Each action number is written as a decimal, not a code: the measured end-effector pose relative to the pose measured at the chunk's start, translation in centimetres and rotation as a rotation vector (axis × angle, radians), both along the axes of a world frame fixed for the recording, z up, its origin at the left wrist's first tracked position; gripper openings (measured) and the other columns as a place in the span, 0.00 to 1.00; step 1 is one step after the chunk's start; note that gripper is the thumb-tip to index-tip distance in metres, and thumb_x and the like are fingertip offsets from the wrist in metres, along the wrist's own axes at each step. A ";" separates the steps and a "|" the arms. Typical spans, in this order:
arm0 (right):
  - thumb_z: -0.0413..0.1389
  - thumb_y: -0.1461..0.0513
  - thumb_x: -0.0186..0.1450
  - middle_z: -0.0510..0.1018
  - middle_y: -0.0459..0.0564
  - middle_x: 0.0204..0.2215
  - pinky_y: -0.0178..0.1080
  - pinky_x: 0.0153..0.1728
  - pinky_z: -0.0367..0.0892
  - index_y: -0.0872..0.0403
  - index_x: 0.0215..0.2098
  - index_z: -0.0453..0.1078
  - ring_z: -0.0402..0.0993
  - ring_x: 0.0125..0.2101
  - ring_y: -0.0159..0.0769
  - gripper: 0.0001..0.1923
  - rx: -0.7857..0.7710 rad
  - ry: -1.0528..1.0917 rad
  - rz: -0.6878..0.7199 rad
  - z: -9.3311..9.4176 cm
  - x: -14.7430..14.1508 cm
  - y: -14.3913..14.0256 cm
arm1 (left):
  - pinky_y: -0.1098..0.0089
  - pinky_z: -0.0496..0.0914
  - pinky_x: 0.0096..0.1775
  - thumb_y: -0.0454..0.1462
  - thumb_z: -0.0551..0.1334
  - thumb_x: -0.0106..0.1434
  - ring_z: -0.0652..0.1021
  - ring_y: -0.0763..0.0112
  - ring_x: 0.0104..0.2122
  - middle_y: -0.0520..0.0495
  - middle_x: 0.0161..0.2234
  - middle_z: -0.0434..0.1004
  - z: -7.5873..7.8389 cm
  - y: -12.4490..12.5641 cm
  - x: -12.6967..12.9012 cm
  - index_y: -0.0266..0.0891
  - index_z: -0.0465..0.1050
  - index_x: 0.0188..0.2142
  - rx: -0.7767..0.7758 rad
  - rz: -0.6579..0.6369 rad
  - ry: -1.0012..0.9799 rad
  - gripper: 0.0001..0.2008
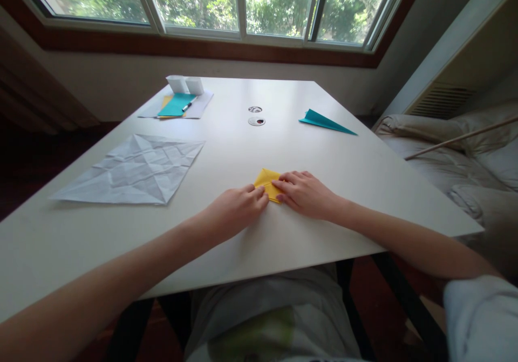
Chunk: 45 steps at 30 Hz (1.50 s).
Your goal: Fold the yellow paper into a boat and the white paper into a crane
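Simply small folded yellow paper

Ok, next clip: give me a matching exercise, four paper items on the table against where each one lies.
Items:
1 yellow paper
2 teal plane
3 creased white sheet
4 teal sheet

Places:
A far left, beside a pen
B under the fingers of both hands
C far right of the table
D left, lying open

Pairs: 1-B, 2-C, 3-D, 4-A

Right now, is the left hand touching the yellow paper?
Touching. The head view shows the left hand with fingertips pressed on the yellow paper, no gap.
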State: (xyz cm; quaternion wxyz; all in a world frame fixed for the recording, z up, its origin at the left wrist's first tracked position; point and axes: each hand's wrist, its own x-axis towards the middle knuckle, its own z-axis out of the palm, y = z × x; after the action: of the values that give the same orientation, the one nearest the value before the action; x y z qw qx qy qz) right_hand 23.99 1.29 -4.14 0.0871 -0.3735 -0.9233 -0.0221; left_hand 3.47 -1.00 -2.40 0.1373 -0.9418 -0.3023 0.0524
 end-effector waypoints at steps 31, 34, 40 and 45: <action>0.54 0.44 0.57 0.74 0.51 0.33 0.43 0.38 0.60 0.54 0.32 0.64 0.67 0.36 0.42 0.22 -0.034 0.126 -0.197 0.0 0.1 0.9 | 0.65 0.67 0.34 0.48 0.58 0.57 0.72 0.59 0.39 0.45 0.34 0.75 -0.8 3.4 -1.0 0.39 0.72 0.32 -0.211 0.511 -0.582 0.15; 0.56 0.44 0.55 0.73 0.52 0.36 0.43 0.38 0.61 0.54 0.37 0.65 0.67 0.35 0.41 0.24 -0.084 0.182 -0.212 -0.1 0.2 1.1 | 0.65 0.66 0.34 0.47 0.60 0.54 0.72 0.64 0.33 0.47 0.31 0.73 -0.8 3.9 -1.1 0.37 0.69 0.32 -0.367 0.533 -0.717 0.14; 0.61 0.48 0.51 0.72 0.56 0.43 0.45 0.42 0.62 0.57 0.54 0.59 0.64 0.43 0.46 0.38 -0.191 0.397 -0.219 -0.5 0.8 2.0 | 0.73 0.64 0.27 0.42 0.65 0.50 0.69 0.76 0.24 0.54 0.24 0.66 -1.2 4.4 -0.8 0.37 0.63 0.28 -0.825 0.419 -1.182 0.14; 0.56 0.57 0.58 0.76 0.48 0.34 0.36 0.33 0.62 0.55 0.40 0.69 0.69 0.32 0.34 0.14 -0.413 0.593 -0.130 -0.1 1.3 2.9 | 0.75 0.65 0.26 0.38 0.68 0.47 0.71 0.78 0.24 0.54 0.25 0.70 -1.0 4.3 -0.7 0.36 0.63 0.30 -0.994 0.430 -1.414 0.16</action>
State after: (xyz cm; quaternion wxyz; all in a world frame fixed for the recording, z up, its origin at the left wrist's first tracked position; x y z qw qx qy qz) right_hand 25.30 4.19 -4.25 0.2720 -0.4314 -0.8172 0.2684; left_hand 2.79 3.34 -3.41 -0.5187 -0.6276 -0.4288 -0.3914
